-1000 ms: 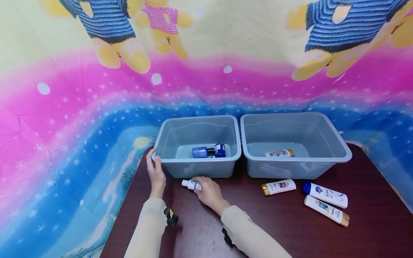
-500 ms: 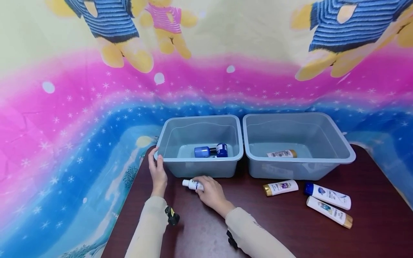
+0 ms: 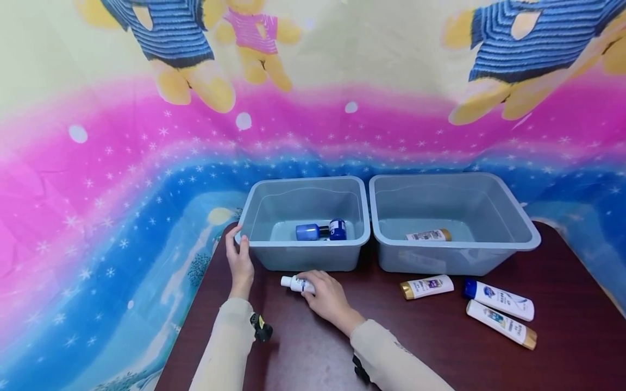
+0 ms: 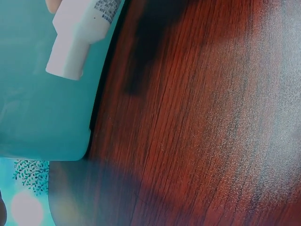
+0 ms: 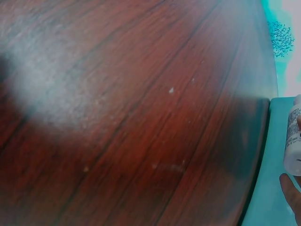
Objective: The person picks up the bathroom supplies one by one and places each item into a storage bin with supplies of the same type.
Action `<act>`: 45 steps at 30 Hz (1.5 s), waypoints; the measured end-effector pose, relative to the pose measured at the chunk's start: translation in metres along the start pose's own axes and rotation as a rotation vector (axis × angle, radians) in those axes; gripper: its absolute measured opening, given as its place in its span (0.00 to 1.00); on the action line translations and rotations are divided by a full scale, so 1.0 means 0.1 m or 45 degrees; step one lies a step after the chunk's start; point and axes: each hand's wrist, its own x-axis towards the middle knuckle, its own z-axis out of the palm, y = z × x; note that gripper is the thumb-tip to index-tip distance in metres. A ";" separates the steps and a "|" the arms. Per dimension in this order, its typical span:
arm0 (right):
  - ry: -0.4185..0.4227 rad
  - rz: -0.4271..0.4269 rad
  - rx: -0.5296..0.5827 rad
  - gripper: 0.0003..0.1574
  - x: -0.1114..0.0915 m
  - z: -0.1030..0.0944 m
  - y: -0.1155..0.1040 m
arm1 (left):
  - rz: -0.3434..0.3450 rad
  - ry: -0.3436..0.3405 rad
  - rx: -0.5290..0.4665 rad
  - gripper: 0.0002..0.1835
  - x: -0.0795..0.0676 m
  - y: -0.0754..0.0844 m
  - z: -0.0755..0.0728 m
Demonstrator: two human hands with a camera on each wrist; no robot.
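My right hand [image 3: 329,296] grips a small white bottle [image 3: 296,283] with a white cap, its cap end pointing left, in front of the left grey bin [image 3: 303,255]. In the left wrist view the bottle [image 4: 80,28] stands out against the bin's wall, and a dark shadow lies on the table. The right wrist view catches only part of the bottle [image 5: 293,141] and a finger at the edge. My left hand [image 3: 239,269] holds the left bin's front-left corner, thumb in front and fingers round the rim. Two blue containers [image 3: 307,232] lie inside that bin.
A right grey bin [image 3: 440,260], beside the left one, contains a white bottle with a gold cap [image 3: 426,235]. On the dark wooden table [image 3: 313,358] lie a purple-labelled bottle [image 3: 430,286], a blue-capped bottle [image 3: 504,300] and another gold-capped bottle [image 3: 501,324]. A patterned cloth [image 3: 313,130] hangs behind.
My right hand has shifted slightly right and toward me with the white bottle still gripped. The left hand stays at the bin's corner. The whole head view has shifted a little.
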 end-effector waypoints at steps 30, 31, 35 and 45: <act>0.052 -0.205 -0.010 0.23 0.09 -0.24 -0.28 | -0.035 0.025 0.009 0.20 -0.01 0.02 0.00; 0.056 -0.208 -0.011 0.23 0.09 -0.25 -0.29 | -0.035 0.023 0.011 0.20 -0.01 0.02 0.00; 0.055 -0.216 -0.006 0.23 0.10 -0.31 -0.32 | -0.043 0.019 0.020 0.20 0.00 0.02 0.00; 0.132 -0.302 0.036 0.24 0.14 -0.43 -0.37 | -0.039 0.015 0.004 0.20 0.01 0.02 0.00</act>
